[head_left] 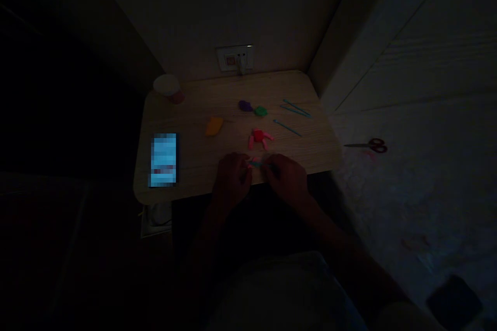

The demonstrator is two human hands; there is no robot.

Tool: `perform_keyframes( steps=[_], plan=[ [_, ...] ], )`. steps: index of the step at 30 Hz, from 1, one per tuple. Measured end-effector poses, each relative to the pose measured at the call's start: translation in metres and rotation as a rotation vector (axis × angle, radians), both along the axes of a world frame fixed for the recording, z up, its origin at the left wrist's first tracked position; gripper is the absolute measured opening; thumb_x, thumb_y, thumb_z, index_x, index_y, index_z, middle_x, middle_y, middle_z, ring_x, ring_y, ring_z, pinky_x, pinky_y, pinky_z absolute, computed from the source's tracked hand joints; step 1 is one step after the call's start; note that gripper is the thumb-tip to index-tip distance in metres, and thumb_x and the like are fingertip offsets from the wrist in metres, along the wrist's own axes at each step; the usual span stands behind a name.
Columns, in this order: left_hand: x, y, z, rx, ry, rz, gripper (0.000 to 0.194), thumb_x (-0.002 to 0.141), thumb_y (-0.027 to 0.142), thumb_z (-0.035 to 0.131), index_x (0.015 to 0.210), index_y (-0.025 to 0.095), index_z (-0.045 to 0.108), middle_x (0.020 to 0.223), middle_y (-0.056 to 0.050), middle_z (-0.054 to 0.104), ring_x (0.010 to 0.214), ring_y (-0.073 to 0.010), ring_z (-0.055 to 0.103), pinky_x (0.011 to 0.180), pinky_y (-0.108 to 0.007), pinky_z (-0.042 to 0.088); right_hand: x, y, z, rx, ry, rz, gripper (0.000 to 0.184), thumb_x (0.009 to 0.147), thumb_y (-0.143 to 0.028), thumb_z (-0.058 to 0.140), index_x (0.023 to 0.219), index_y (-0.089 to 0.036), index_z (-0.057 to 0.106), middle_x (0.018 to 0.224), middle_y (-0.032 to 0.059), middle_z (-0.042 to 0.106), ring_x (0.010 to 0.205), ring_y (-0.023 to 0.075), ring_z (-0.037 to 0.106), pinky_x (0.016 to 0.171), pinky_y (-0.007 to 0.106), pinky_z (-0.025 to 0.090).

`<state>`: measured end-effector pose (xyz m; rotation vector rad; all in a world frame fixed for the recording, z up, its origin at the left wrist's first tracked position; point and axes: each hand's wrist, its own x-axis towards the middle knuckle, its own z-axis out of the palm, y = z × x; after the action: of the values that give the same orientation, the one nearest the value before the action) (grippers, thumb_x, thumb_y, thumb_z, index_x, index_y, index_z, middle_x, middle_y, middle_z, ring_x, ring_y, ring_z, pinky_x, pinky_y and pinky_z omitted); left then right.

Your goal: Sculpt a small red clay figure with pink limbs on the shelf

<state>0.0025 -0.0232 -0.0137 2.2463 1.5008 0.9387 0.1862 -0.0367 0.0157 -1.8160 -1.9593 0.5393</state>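
Near the table's front edge, my left hand (234,178) is closed, its fingertips pinching a small pink piece (250,163). Close beside it, my right hand (286,178) closes on a thin blue stick (257,164) whose end reaches the pink piece. The dim light hides the finer details between my fingers. Just beyond both hands lies a red and pink figure (258,136) with limb-like parts, apparently of soft clay. Farther back are a purple lump (245,106) and a green lump (260,111). To their right rest several slim blue sticks (287,128).
An orange-yellow flat piece (214,126) lies left of the figure. A lit phone (163,160) rests on the table's left, with a tipped paper cup (167,86) behind it. Scissors (367,145) lie on the pale surface at right. A wall socket (235,58) holds a plug.
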Motion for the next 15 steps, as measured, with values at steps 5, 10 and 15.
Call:
perform_keyframes(
  steps=[5,10,15],
  plan=[
    [0.000,0.000,0.001,-0.001,0.010,-0.008,0.018,0.092,0.019,0.060,0.109,0.021,0.058,0.098,-0.007,0.066,0.095,-0.0254,0.062,0.091,-0.042,0.049,-0.008,0.001,0.005,-0.042,-0.042,-0.040,0.018,0.097,-0.033,0.059,0.094,-0.022,0.073,0.091,0.0053,0.077,0.079,0.0210,0.069,0.065,0.029,0.036],
    [0.001,0.001,0.000,0.008,0.021,-0.015,0.014,0.092,0.019,0.059,0.106,0.021,0.058,0.100,-0.007,0.067,0.098,-0.0260,0.061,0.092,-0.042,0.048,-0.010,0.003,0.011,-0.105,-0.097,-0.057,0.021,0.097,-0.038,0.058,0.093,-0.022,0.072,0.085,0.0057,0.077,0.073,0.0203,0.067,0.062,0.029,0.031],
    [0.002,0.000,0.000,0.002,0.021,-0.017,0.013,0.093,0.020,0.059,0.106,0.021,0.058,0.099,-0.007,0.067,0.098,-0.0259,0.061,0.092,-0.042,0.048,-0.010,0.006,0.014,-0.122,-0.119,-0.075,0.022,0.098,-0.037,0.057,0.098,-0.023,0.073,0.086,0.0066,0.078,0.076,0.0218,0.069,0.062,0.029,0.032]
  ],
)
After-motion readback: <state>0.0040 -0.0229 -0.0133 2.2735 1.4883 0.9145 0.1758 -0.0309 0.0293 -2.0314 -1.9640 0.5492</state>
